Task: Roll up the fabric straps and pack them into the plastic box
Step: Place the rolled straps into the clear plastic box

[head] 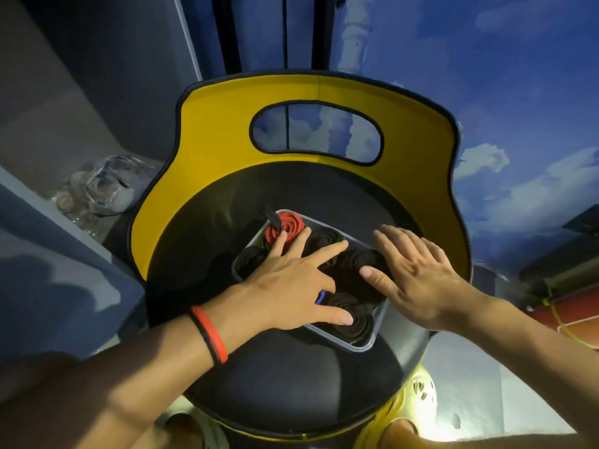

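On a black seat [291,384] (yellow backrest [220,131], sky-blue wall [518,92] behind) sits the box [376,328].

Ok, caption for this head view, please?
Left hand and right hand rest flat on rolled straps, including a red roll, packed in a clear plastic box on a black chair seat.

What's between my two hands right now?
In the head view, black rolled straps inside the plastic box fill the gap between the left hand and the right hand.
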The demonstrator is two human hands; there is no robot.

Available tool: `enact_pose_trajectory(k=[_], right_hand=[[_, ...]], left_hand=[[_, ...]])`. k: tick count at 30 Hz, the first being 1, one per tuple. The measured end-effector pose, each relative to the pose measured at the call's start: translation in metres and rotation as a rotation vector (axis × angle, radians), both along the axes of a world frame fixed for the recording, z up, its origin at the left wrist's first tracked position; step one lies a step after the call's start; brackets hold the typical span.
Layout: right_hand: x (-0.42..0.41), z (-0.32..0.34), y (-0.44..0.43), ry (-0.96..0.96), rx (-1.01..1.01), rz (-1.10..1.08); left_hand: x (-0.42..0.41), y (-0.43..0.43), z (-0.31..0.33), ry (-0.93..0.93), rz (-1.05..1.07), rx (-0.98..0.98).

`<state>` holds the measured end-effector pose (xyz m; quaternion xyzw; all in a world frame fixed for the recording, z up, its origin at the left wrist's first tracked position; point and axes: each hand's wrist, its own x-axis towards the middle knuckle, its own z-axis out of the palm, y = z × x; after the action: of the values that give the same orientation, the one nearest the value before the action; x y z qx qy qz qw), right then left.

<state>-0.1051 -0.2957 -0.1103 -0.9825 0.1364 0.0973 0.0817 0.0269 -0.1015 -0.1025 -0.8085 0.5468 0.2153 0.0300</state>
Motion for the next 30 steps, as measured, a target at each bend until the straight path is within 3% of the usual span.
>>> enact_pose_trajectory(k=[5, 13, 18, 21, 23, 30], right_hand=[[0.011, -0.005, 0.009, 0.081, 0.003, -0.029], [0.026, -0.015, 0.001, 0.281, -0.162, -0.018], [0.012, -0.012, 0.023, -0.013, -0.056, -0.148], [-0.003, -0.001, 0.043, -0.129, -0.017, -0.124], [-0.009, 0.008, 0.056, -0.128, -0.034, -0.065], [0.0, -0.014, 0.056, 0.019, -0.028, 0.141]], left_hand=[[-0.002, -0.003, 0.001, -0.014, -0.007, 0.024], [-0.004, -0.006, 0.002, 0.004, -0.007, 0.049], [0.006, 0.003, 0.007, 0.088, 0.014, -0.117], [0.038, 0.016, 0.02, -0.065, -0.047, -0.222], [0.059, 0.025, 0.022, -0.153, -0.072, -0.184], [0.058, 0.03, -0.014, -0.04, -0.066, -0.127]])
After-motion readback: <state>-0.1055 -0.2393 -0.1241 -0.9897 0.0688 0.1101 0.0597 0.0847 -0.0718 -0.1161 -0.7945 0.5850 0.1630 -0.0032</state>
